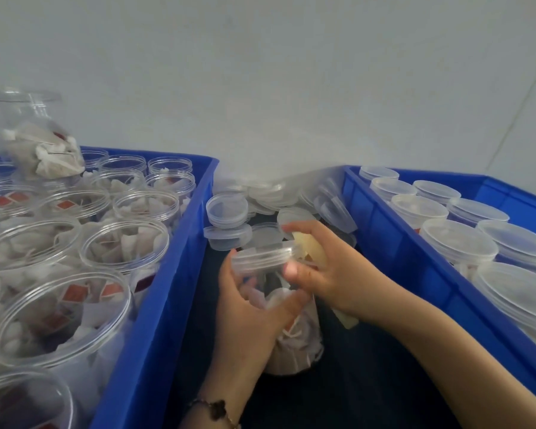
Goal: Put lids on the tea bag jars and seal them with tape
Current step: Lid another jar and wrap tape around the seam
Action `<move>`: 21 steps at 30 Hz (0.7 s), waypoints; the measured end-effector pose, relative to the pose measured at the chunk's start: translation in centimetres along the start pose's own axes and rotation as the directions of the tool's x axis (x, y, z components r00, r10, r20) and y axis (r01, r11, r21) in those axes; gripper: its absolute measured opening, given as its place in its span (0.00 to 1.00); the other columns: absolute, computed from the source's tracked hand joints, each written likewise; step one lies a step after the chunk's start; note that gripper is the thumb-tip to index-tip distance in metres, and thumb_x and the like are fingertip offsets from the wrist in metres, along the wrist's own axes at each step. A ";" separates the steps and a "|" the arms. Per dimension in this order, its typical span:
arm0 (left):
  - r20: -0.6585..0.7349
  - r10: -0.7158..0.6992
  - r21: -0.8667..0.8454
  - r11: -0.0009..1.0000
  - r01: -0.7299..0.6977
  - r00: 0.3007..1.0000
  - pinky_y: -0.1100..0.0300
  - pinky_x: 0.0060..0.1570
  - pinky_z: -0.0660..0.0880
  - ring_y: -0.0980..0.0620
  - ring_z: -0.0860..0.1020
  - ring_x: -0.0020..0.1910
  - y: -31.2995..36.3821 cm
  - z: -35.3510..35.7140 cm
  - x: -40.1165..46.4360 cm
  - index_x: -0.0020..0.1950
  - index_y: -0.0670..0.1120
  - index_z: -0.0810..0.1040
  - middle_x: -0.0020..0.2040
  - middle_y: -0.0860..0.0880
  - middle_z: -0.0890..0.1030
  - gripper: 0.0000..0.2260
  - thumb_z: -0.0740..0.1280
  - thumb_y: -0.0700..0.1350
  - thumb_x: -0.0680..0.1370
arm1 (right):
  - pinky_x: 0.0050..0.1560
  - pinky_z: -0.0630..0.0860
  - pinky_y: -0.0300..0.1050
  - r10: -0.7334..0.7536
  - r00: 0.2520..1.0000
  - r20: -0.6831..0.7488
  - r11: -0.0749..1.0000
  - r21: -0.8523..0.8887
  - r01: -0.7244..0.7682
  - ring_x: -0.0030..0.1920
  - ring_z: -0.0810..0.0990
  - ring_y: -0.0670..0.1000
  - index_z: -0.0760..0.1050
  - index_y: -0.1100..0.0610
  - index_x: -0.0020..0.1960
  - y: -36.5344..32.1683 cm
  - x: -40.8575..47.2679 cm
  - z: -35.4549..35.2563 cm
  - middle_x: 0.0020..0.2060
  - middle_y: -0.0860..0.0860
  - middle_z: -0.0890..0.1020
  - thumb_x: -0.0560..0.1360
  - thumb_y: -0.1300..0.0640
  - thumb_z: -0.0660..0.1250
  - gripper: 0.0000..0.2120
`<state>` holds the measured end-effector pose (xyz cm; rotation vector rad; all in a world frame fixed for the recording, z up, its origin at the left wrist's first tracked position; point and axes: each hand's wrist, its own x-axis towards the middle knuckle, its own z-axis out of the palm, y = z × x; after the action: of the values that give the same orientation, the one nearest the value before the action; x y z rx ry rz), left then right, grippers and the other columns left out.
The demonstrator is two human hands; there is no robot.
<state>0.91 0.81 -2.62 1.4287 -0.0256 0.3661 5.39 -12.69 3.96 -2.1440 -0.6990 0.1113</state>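
A pale, smooth wall (276, 72) fills the upper half of the frame, leaving open air above everything below. At lower left a hard blue plastic crate (155, 305) holds clear round jars without lids (59, 314), packed rim to rim and stuffed with crumpled white tea bags; one more jar (41, 137) sits tilted on top of them at upper left. At right a second blue crate (415, 267) carries capped jars (458, 239) with flat translucent lids, also crowded together. Between the two crate walls runs a narrow dark channel, and its far end is filled by a loose heap of spare lids (229, 215). In that channel, at lower centre, stands the jar being worked on (288, 345), clear, cylindrical, with a ribbed neck and a lid (265, 257) on top. The left hand (254, 317) grips the jar's side, fingers and thumb wrapped round it. The right hand (331, 274) presses its thumb at the lid's edge, its fingers curled round a yellowish translucent roll of tape (314, 250). A dark-beaded bracelet (217, 408) circles the left wrist.
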 end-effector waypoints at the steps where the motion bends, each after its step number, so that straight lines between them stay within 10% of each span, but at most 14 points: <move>1: -0.029 -0.010 -0.009 1.000 0.010 1.000 0.70 0.41 0.77 0.62 0.78 0.54 0.1 -0.1 -0.1 0.68 0.57 0.68 0.57 0.59 0.78 0.46 0.76 0.57 0.50 | 0.47 0.78 0.36 0.015 0.999 0.051 0.999 0.038 -0.017 0.53 0.79 0.41 0.58 0.26 0.64 0.1 -0.3 -0.5 0.57 0.40 0.75 0.61 0.34 0.72 0.36; 5: -0.049 -0.059 -0.045 0.997 0.057 0.997 0.71 0.35 0.76 0.63 0.81 0.45 0.5 -1.0 0.1 0.63 0.56 0.74 0.52 0.57 0.82 0.38 0.77 0.54 0.52 | 0.44 0.80 0.39 0.106 0.994 0.002 0.987 -0.122 -0.105 0.47 0.81 0.45 0.62 0.24 0.60 0.3 -1.3 -3.5 0.49 0.45 0.82 0.64 0.60 0.77 0.41; 10: -0.022 -0.123 -0.102 0.987 0.120 0.992 0.66 0.33 0.78 0.57 0.83 0.42 1.2 -1.9 0.8 0.52 0.57 0.79 0.47 0.57 0.84 0.30 0.75 0.54 0.49 | 0.39 0.78 0.47 -0.022 0.966 -0.259 0.816 -0.562 -0.132 0.36 0.77 0.44 0.72 0.36 0.55 0.1 -0.6 -3.3 0.39 0.40 0.81 0.75 0.53 0.65 0.14; 21: 0.215 -0.126 -0.328 0.925 0.193 0.968 0.50 0.43 0.81 0.40 0.82 0.50 1.9 -1.9 0.2 0.58 0.44 0.79 0.52 0.41 0.83 0.36 0.79 0.52 0.51 | 0.43 0.77 0.48 -0.082 0.956 -0.282 0.659 -0.735 -0.160 0.44 0.79 0.50 0.70 0.39 0.64 2.8 1.9 -2.1 0.44 0.44 0.82 0.79 0.53 0.58 0.16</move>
<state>0.21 2.88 -1.01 1.1011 -0.1226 0.0803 8.90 -14.46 3.46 -2.8886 -0.5674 -0.5773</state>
